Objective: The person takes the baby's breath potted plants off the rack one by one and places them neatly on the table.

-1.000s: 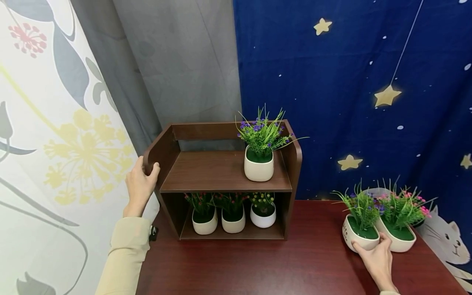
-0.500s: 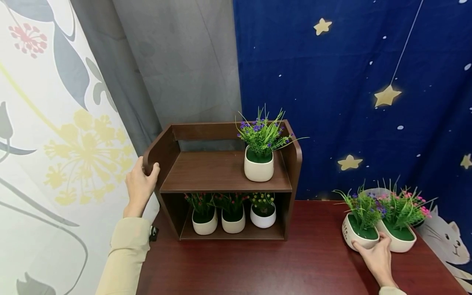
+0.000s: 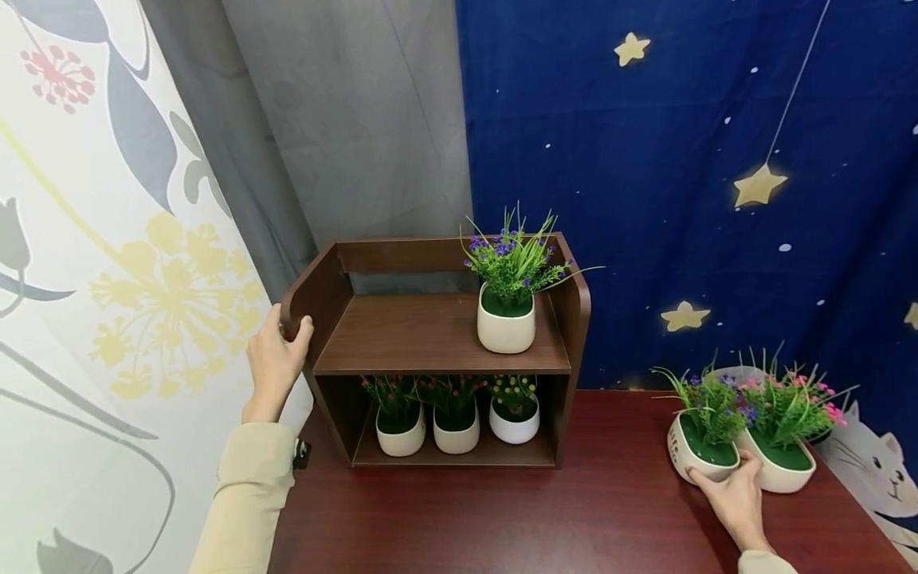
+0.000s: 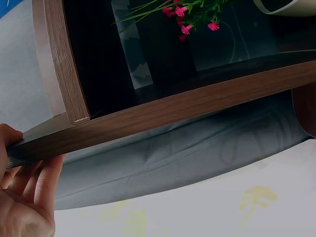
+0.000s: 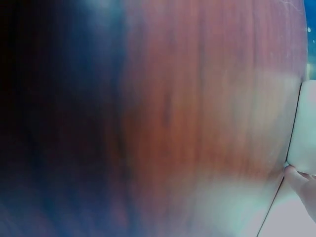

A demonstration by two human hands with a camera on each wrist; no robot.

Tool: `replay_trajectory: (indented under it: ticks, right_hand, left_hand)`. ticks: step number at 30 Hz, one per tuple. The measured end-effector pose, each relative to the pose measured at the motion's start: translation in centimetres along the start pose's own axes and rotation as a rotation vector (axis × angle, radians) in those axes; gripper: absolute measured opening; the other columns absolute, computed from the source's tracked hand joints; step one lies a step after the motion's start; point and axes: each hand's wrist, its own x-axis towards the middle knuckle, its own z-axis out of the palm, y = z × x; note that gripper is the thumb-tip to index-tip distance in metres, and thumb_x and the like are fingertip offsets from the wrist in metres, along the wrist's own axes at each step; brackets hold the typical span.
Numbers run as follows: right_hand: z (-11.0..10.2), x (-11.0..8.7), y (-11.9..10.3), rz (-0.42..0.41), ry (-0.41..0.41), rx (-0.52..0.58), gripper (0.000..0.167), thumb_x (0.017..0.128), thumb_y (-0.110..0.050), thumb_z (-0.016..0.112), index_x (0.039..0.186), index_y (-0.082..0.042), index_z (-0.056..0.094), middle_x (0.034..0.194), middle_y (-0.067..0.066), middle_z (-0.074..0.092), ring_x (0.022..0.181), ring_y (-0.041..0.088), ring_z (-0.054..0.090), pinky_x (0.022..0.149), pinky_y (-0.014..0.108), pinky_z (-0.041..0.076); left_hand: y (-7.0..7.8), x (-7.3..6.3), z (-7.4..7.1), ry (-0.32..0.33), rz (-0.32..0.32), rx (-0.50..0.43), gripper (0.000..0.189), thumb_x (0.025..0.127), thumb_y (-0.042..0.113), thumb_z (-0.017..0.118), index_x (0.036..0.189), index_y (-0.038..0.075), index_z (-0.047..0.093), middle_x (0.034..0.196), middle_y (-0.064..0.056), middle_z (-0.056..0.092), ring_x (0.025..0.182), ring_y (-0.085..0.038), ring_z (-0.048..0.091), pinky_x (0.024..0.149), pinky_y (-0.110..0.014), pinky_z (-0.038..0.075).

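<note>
My left hand [image 3: 276,359] grips the left side panel of a brown two-tier shelf [image 3: 402,331], thumb on the inner face and fingers outside, as the left wrist view also shows. At the right of the table, my right hand [image 3: 735,494] holds a white potted plant [image 3: 692,458] with purple flowers, thumb on its front and fingers at its right side. Beside that pot, close on its right, stands a white potted plant [image 3: 789,474] with pink flowers. In the right wrist view only the thumb [image 5: 298,185] shows against a pale pot.
On the shelf's upper tier stands a purple-flowered potted plant [image 3: 506,327]. Three more potted plants, one a round white pot [image 3: 515,422], line the lower tier. The dark red table [image 3: 502,518] runs in front; curtains [image 3: 645,159] hang behind.
The right hand's pot has turned slightly between the frames. The left hand keeps its place on the shelf, and the head view has shifted a little.
</note>
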Motion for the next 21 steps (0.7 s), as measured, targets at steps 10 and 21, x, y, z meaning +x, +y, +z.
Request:
replay_trajectory:
  ticks: [10, 21]
  right_hand:
    - [0.3, 0.6, 0.0, -0.013, -0.033, 0.003, 0.081, 0.064, -0.004, 0.076, 0.122, 0.011, 0.022, 0.111, 0.037, 0.035, 0.100, 0.052, 0.039, 0.087, 0.055, 0.027]
    - [0.0, 1.1, 0.2, -0.007, -0.082, -0.026, 0.084, 0.066, -0.007, 0.076, 0.124, 0.011, 0.018, 0.112, 0.040, 0.034, 0.102, 0.053, 0.038, 0.087, 0.056, 0.027]
  left_hand:
    - [0.2, 0.2, -0.1, 0.013, 0.008, 0.003, 0.024, 0.085, 0.015, 0.061, 0.073, 0.007, 0.042, 0.046, 0.000, 0.034, 0.040, -0.021, 0.033, 0.044, -0.033, 0.025]
    - [0.1, 0.0, 0.0, 0.003, 0.001, 0.002, 0.024, 0.085, 0.015, 0.061, 0.073, 0.007, 0.042, 0.047, -0.002, 0.035, 0.040, -0.021, 0.033, 0.043, -0.032, 0.025]
